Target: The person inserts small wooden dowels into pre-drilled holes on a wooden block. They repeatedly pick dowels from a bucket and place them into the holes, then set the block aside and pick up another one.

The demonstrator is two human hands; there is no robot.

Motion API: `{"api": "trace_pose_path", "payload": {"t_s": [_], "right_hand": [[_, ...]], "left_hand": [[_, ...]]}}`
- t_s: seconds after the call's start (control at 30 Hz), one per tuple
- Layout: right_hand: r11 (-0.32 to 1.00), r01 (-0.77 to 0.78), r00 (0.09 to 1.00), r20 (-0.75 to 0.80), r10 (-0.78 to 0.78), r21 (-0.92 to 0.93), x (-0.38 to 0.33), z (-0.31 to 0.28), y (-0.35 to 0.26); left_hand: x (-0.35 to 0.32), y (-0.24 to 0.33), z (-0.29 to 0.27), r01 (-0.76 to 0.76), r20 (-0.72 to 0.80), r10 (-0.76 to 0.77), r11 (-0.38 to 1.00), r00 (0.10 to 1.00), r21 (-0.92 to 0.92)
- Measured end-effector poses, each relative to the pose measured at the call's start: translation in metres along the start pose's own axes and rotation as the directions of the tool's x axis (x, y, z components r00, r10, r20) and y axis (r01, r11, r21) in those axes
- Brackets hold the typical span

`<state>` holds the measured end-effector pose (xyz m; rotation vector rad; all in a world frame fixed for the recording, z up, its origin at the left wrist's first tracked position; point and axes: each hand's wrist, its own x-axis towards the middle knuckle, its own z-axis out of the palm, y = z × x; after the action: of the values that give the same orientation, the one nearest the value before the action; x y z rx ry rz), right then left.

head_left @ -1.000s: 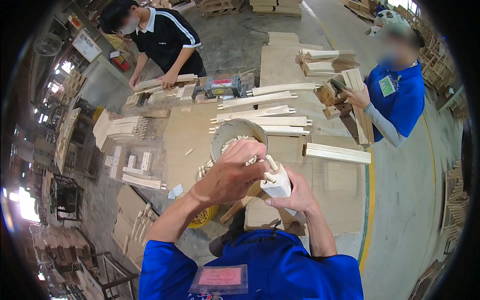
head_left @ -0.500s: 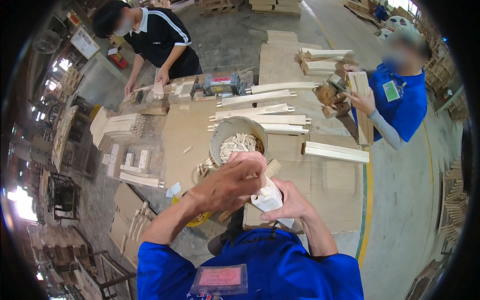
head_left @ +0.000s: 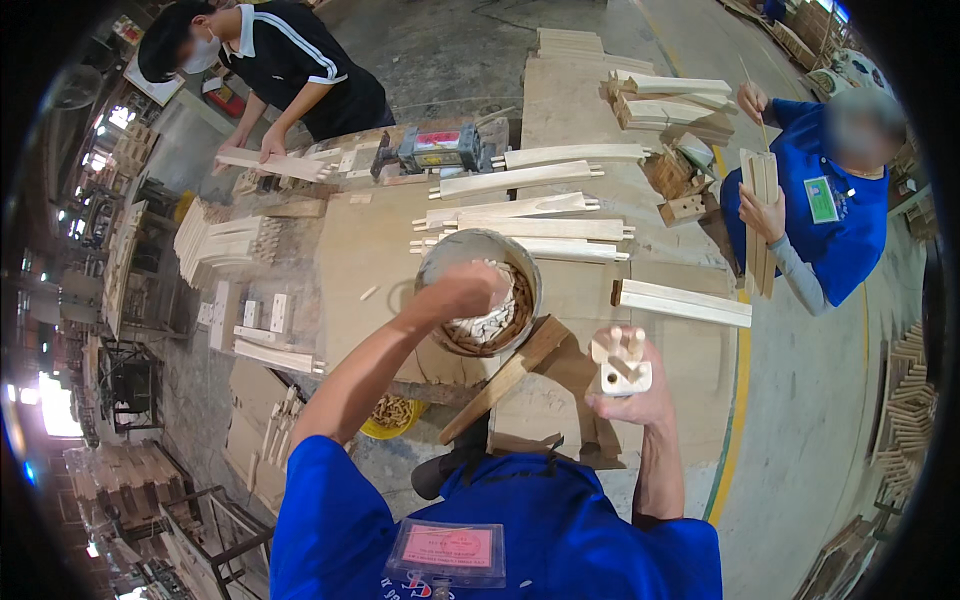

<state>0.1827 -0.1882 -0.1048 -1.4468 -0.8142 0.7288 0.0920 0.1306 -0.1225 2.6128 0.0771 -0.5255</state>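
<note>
My left hand (head_left: 468, 292) reaches down into a grey bucket (head_left: 428, 270) of short wooden dowels (head_left: 484, 326); its fingertips are hidden among them. In my right hand (head_left: 650, 398) is a pale wooden furniture part (head_left: 626, 378), gripped from its right side with its end face turned up. Two dowels (head_left: 628, 343) stick up from that end, and round holes show in the face nearer me. Beneath, a brown wooden board (head_left: 508, 378) lies slantwise between the bucket and the furniture part.
Several tenoned wooden rails (head_left: 530, 228) lie beyond the bucket on the cardboard-covered table (head_left: 370, 240). A squared wooden bar (head_left: 684, 302) lies to the right. A yellow container of dowels (head_left: 392, 416) stands low at the left. One co-worker (head_left: 300, 75) works far left, another (head_left: 825, 190) at the right.
My left hand has moved off the furniture part into the bucket. My right hand has carried the part rightward and turned its end up. Both co-workers have shifted the wood they hold.
</note>
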Motion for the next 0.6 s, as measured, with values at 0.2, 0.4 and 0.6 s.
{"api": "trace_pose_path", "payload": {"t_s": [0.2,0.4,0.6], "right_hand": [[0.997,0.003,0.987,-0.158,0.009,0.076,-0.005,0.007,0.024],[0.997,-0.052,0.990,-0.133,0.043,-0.063,-0.006,0.003,0.035],[0.996,0.075,0.978,-0.193,-0.083,-0.049,-0.006,0.029,0.008]], "left_hand": [[0.023,-0.023,0.078,0.092,0.172,-0.116,0.985,0.978,0.144],[0.023,-0.014,0.095,0.140,0.037,-0.143,0.986,0.989,0.091],[-0.010,-0.019,0.052,0.196,-0.268,-0.207,0.978,0.941,-0.069]]}}
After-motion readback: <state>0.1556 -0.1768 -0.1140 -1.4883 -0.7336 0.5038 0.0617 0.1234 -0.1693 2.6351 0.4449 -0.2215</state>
